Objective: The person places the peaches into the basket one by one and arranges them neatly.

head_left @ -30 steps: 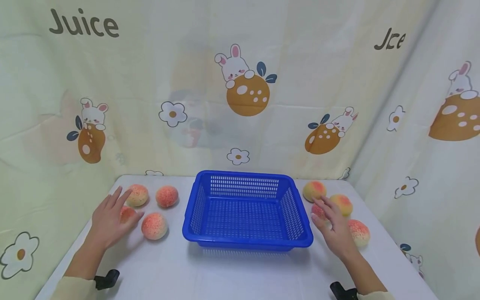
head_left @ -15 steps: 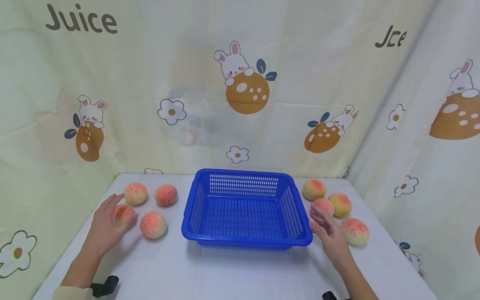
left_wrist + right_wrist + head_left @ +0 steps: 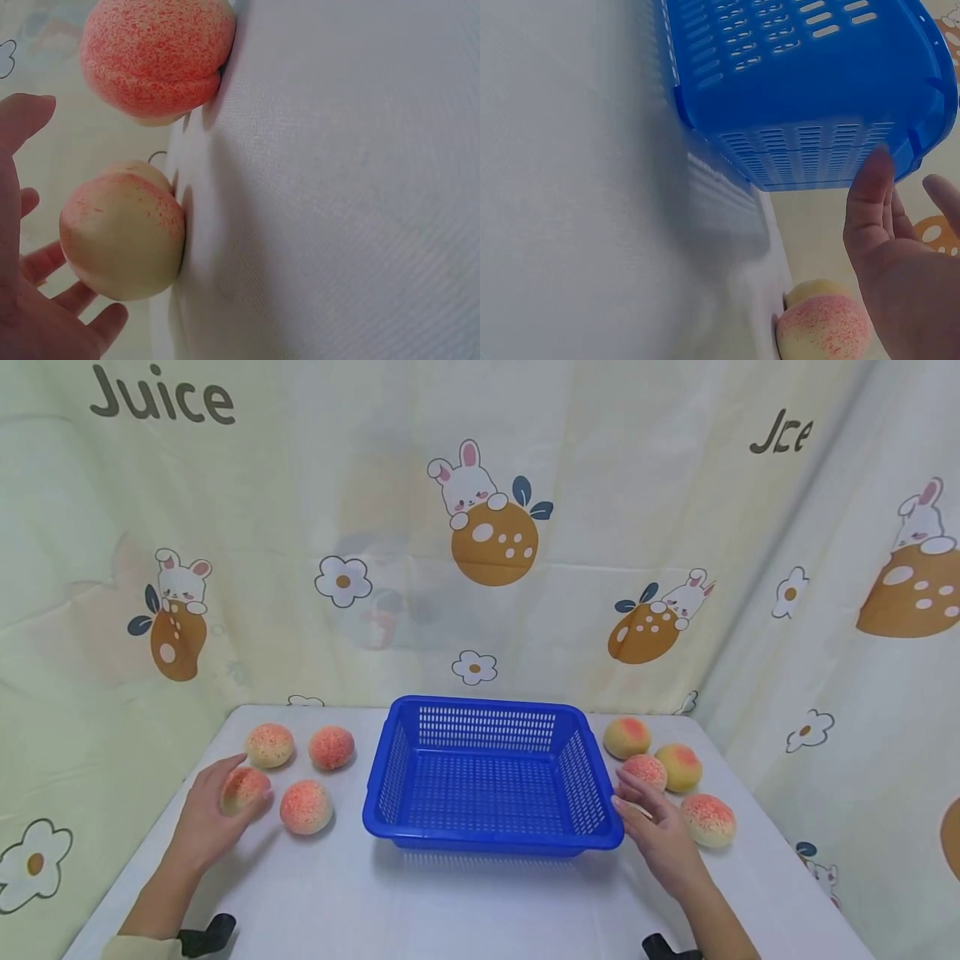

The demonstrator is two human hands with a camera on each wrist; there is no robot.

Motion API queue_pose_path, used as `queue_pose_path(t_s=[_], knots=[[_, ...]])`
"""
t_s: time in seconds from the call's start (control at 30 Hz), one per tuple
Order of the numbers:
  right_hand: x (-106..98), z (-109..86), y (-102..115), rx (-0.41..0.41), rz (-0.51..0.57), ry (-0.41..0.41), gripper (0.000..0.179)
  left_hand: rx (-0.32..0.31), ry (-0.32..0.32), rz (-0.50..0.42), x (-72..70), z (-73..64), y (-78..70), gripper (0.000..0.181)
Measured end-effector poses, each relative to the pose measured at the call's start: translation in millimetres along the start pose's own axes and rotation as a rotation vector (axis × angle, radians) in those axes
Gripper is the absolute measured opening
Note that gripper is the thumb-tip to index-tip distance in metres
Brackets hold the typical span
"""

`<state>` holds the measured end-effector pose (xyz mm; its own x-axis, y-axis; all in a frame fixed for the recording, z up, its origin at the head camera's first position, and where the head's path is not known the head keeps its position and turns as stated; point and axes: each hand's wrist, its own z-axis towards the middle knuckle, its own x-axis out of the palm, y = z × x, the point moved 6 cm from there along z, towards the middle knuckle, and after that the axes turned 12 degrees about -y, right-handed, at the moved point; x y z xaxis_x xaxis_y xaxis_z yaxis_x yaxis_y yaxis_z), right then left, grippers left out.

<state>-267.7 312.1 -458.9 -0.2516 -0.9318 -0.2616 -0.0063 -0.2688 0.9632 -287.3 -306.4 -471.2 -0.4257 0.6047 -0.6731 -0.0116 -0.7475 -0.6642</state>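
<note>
a pale curtain (image 3: 375, 677) printed with rabbits fills the background, cut off at top and sides; a fold at upper right swallows part of a word. the white table (image 3: 480, 910) runs out of the bottom of the frame. at lower centre sits a blue slotted basket (image 3: 487, 841). at lower left, the left hand (image 3: 208, 822) curves loosely, thumb and fingers apart, around a partly covered red-blushed peach (image 3: 243, 787); contact is unclear. at lower right, the right hand (image 3: 662, 835), fingers loosely bent, has its thumb by the basket's rim, touching or not i cannot tell, and hides part of a speckled pink peach (image 3: 647, 768). six other peaches (image 3: 306, 807) lie three per side.
</note>
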Motion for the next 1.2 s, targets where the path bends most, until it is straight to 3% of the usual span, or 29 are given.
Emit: queue_pose_path(t_s=[0.27,0.4,0.63,0.87,1.07,1.2], knots=[[4,2.8,-4,0.06,0.218,0.128,0.063,-0.053,-0.002,-0.022,-1.5,0.0,4.2,0.091],[5,7.0,-7,0.08,0.273,0.181,0.066,-0.076,-0.006,-0.044,-1.4,1.0,9.4,0.089],[4,12.3,-12,0.095,0.292,0.259,0.073,-0.14,0.016,-0.116,-1.3,6.2,19.3,0.087],[5,11.8,-12,0.098,0.377,0.352,0.075,-0.21,0.062,-0.167,0.5,9.4,26.2,0.092],[6,10.5,-12,0.12,0.411,0.385,0.076,-0.295,0.122,-0.173,4.6,8.2,34.2,0.101],[7,11.3,-12,0.128,0.419,0.39,0.075,-0.306,0.138,-0.163,5.3,8.4,36.9,0.102]])
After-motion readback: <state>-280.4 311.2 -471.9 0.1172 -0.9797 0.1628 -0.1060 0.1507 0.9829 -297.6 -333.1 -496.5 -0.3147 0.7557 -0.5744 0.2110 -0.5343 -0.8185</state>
